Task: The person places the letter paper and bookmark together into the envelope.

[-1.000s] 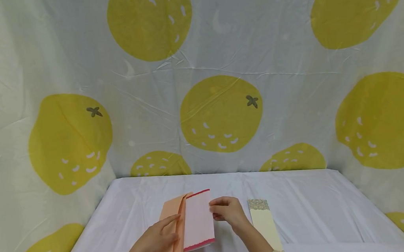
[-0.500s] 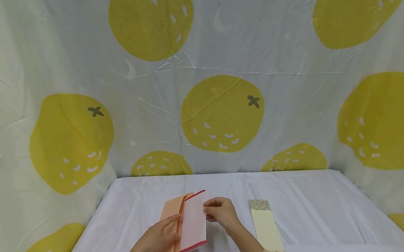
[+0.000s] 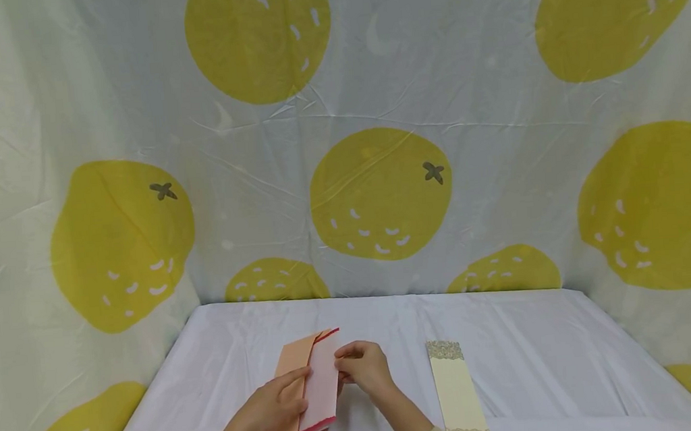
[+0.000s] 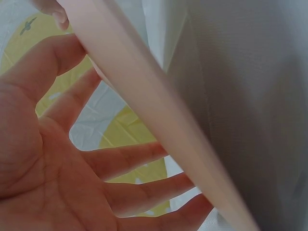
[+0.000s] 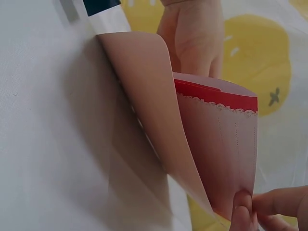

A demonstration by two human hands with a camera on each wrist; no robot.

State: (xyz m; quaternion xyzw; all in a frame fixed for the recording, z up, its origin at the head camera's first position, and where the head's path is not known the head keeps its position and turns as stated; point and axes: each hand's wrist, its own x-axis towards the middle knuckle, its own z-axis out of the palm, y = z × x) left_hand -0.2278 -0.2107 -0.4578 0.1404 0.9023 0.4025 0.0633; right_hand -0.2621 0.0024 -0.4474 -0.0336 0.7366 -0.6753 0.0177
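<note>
A peach envelope [image 3: 285, 426] stands tilted off the white tablecloth, its opening toward the right. My left hand [image 3: 266, 408] touches its upper face with fingers spread and fairly straight; the left wrist view shows several fingertips against the peach paper [image 4: 159, 130]. A pale pink folded card [image 3: 322, 380] with red scalloped borders overlaps the opening, its left part hidden. My right hand [image 3: 364, 369] pinches the card's right edge between thumb and fingertips. From the right wrist, the card's red border [image 5: 240, 103] and bent sheet show behind the envelope flap [image 5: 139, 82].
A cream strip-shaped card [image 3: 457, 389] with gold lace-patterned ends lies on the table to the right of my right forearm. The white cloth-covered table [image 3: 527, 350] ends at a hanging curtain [image 3: 489, 184] printed with yellow fruit, which also runs along both sides.
My right hand has moved left, carrying the card with it, and the card now reaches further over the envelope's opening. The left hand has stayed nearly still on the envelope.
</note>
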